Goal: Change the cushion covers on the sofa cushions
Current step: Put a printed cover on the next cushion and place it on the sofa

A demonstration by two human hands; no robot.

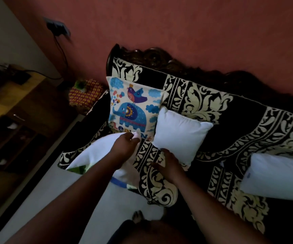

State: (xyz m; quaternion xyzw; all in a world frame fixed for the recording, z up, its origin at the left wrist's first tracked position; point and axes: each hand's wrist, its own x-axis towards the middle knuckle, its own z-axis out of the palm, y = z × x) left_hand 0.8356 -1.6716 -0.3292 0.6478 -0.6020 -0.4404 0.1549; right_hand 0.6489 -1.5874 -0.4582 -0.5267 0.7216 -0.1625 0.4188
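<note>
A cushion in an elephant-and-bird printed cover (133,104) leans against the sofa back at the left end. A bare white cushion (181,134) lies beside it on the seat. Another bare white cushion (276,176) lies further right. A white cover turned inside out, with green and blue print at its edges (96,155), lies on the seat's left front corner. My left hand (126,143) pinches the far corner of that cover. My right hand (166,164) rests on the seat with spread fingers, touching the near corner of the middle white cushion.
The sofa (212,106) wears a black and cream floral throw and has a carved dark wooden back against a red wall. A wooden cabinet (15,110) stands at left, with a patterned bag (85,92) beside the sofa arm. My foot (138,217) stands on the pale floor.
</note>
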